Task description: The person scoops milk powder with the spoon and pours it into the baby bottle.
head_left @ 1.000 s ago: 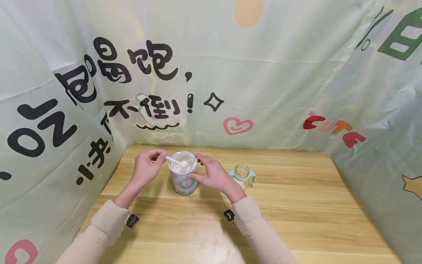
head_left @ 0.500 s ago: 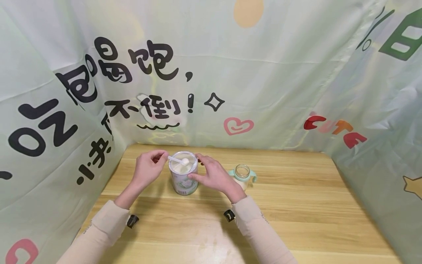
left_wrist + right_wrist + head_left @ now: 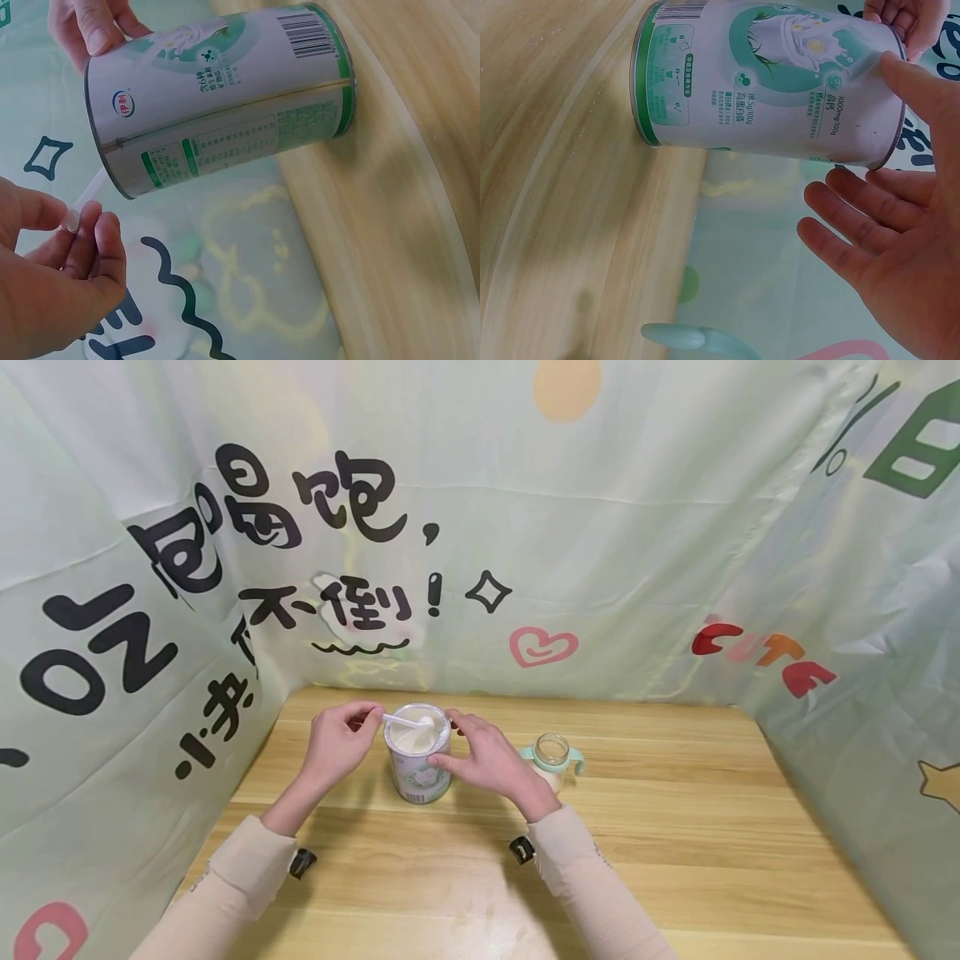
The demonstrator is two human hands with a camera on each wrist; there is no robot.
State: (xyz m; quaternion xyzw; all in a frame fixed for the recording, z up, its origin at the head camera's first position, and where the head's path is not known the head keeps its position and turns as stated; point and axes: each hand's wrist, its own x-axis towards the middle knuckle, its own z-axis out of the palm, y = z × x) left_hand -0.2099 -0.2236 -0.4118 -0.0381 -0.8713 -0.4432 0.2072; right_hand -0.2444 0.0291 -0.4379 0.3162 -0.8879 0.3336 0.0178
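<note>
In the head view a tall milk powder can stands uncovered on the table, pale powder inside. My left hand pinches the end of a white scoop's handle between thumb and fingers at the can's left rim. The bowl, heaped with powder, is over the can's mouth near the far right rim. My right hand steadies the can, thumb on the near side and fingers around the right side at the top. The right wrist view shows that thumb on the can's wall; the scoop is mostly hidden in the left wrist view.
A baby bottle with mint handles and no cap stands just right of the can, partly behind my right wrist. The wooden table is bordered by printed cloth walls at the back and both sides.
The scoop's bowl has risen from the powder and shifted right toward the can's rim. My left hand moved slightly right; the right hand and the can stayed in place.
</note>
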